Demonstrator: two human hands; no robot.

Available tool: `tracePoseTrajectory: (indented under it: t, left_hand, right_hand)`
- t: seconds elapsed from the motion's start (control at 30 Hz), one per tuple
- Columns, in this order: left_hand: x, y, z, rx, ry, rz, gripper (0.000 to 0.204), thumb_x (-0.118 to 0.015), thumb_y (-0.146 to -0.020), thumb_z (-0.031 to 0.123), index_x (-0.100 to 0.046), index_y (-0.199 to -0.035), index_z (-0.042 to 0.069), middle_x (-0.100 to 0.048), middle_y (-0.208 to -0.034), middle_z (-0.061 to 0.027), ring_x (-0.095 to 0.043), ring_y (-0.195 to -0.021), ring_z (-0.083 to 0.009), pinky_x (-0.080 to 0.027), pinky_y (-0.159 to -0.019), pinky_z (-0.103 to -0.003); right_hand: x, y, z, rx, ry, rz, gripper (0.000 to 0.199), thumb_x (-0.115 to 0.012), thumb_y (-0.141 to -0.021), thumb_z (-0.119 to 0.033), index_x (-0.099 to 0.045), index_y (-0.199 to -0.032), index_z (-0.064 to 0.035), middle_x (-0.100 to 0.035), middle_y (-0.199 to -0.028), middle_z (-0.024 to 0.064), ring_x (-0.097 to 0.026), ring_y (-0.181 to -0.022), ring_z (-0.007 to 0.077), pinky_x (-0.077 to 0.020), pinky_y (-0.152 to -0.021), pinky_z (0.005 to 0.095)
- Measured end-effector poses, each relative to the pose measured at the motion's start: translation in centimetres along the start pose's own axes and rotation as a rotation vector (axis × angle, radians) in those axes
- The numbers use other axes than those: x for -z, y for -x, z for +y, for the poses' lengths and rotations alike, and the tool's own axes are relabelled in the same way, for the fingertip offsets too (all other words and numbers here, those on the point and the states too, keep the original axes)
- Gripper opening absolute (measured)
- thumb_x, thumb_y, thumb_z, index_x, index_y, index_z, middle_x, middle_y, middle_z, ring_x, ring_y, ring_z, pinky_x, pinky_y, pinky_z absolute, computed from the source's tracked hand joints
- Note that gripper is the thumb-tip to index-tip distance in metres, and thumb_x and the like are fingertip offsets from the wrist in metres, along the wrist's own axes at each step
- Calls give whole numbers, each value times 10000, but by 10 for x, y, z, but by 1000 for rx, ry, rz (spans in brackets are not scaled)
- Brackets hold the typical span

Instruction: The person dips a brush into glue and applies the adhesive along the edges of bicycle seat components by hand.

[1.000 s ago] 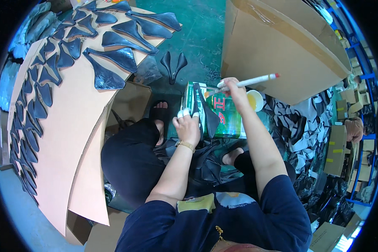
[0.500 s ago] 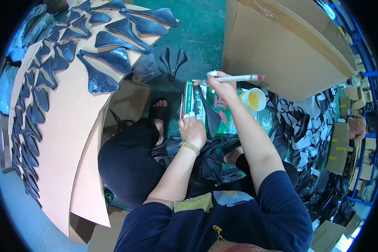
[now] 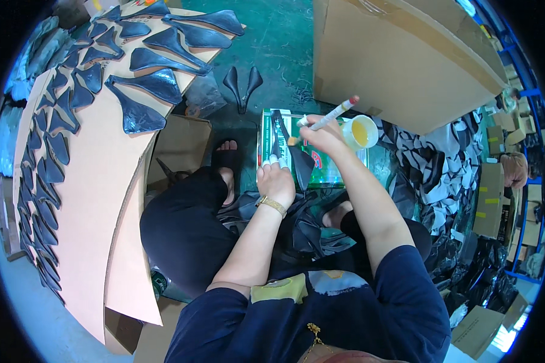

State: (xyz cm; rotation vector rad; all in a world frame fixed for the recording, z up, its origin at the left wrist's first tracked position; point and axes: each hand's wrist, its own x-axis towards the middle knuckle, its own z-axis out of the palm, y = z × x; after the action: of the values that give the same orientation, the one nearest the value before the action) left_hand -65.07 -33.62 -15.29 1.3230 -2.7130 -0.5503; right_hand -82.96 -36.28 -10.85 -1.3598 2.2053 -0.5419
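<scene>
Left hand (image 3: 276, 181) pressed flat, fingers spread, on the black saddle-shaped piece (image 3: 293, 154) to pin it atop the green tin (image 3: 321, 169); right hand (image 3: 322, 134) clenched round a brush (image 3: 328, 115), bristles down on the piece; glue cup (image 3: 360, 132) just beside, within easy dipping reach

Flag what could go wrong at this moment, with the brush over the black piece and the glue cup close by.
1. The small white cup of yellow glue sits right beside the right hand; a stroke of the white-handled brush could tip it.
2. The left hand pins the black pointed piece near the bristles, so its taped fingers may get smeared.
3. The green tin can is a narrow work surface; the piece could slide off.
</scene>
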Motion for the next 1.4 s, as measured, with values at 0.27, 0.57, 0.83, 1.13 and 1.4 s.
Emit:
tracePoseTrajectory:
  t: [0.27,0.57,0.83,1.13,1.4]
  left_hand:
    - [-4,4,0,-7,-3,53,252,-470,-836,147,-689,-894,37,-597,-1076,-149,-517,-1025,-282,-369,-894,-387]
    - [4,1,-1,-16,44,-47,221,-557,-788,127,-641,-952,5,-603,-1035,-174,-550,-996,-339,-417,-861,-424]
    - [15,-2,9,145,322,-107,255,-481,-808,41,-577,-1035,-28,-587,-1021,-242,-575,-959,-400,-461,-839,-460]
    - [17,0,3,84,194,-99,307,-503,-809,55,-565,-1099,-23,-592,-1029,-222,-571,-974,-400,-458,-854,-463]
    - [16,0,2,113,241,-135,322,-541,-812,88,-545,-1122,-2,-552,-1093,-232,-560,-998,-413,-469,-842,-474]
  right_hand:
    - [-16,88,35,555,-49,163,155,-655,-714,-97,-616,-847,-26,-608,-793,158,-605,-749,349,-500,-653,408]
    - [51,119,38,232,-280,375,150,-642,-792,-101,-683,-932,-69,-628,-799,52,-608,-705,142,-495,-616,302]
    - [108,95,91,-106,-642,472,201,-673,-766,-146,-659,-921,-19,-656,-786,33,-608,-711,110,-486,-648,253]
    - [84,70,97,-165,-89,376,179,-652,-770,-179,-673,-896,-54,-642,-746,18,-590,-702,108,-475,-637,276]
    - [82,79,132,-308,-1251,740,177,-650,-843,-140,-607,-931,7,-643,-803,83,-635,-704,146,-535,-595,257]
